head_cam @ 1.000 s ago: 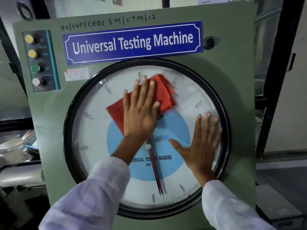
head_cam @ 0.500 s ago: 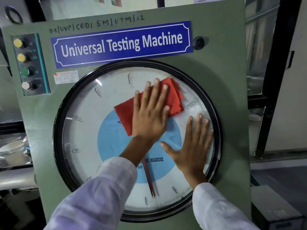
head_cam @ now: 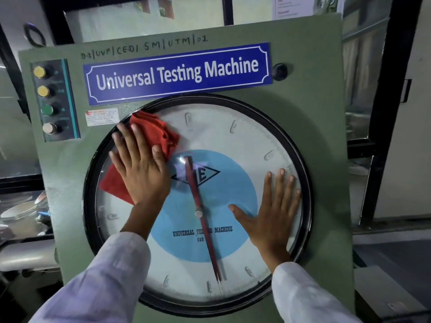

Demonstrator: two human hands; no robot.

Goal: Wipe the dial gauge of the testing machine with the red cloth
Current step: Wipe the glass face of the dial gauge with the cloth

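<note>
The large round dial gauge has a black rim, a white face, a blue centre and a red needle pointing down. It fills the front of the green testing machine. My left hand lies flat on the red cloth and presses it against the glass at the dial's upper left, near the rim. A corner of the cloth sticks out below the palm on the left. My right hand rests flat with fingers spread on the glass at the dial's right side, holding nothing.
A blue "Universal Testing Machine" nameplate sits above the dial. A panel with several coloured buttons is at the upper left. A black knob is right of the nameplate. Pale machine parts lie at the left, a dark frame at the right.
My left hand has slid the red cloth from the dial's upper middle to its upper left edge. My right hand has stayed flat on the right side.
</note>
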